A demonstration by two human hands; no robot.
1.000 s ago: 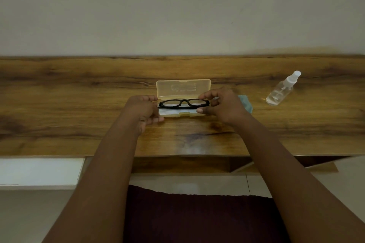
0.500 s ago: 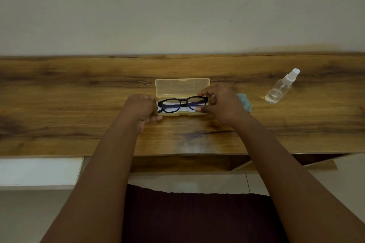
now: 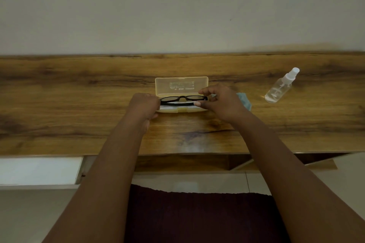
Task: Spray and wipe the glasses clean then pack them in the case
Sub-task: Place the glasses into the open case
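Hands: left hand (image 3: pixel 145 104) and right hand (image 3: pixel 221 102) pinch glasses (image 3: pixel 182 99) over open case (image 3: pixel 181 92).
Cloth (image 3: pixel 245 99): behind right hand, partly hidden.
Bottle (image 3: pixel 279 89): near counter's (image 3: pixel 59 104) right end.

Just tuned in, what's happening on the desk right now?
A person holds the black glasses at both ends, left hand and right hand, low over the open yellow case. The spray bottle lies to the right, and a blue cloth peeks out behind the right hand.

Dim, warm light; soft focus throughout; wide-angle bending at the edges.
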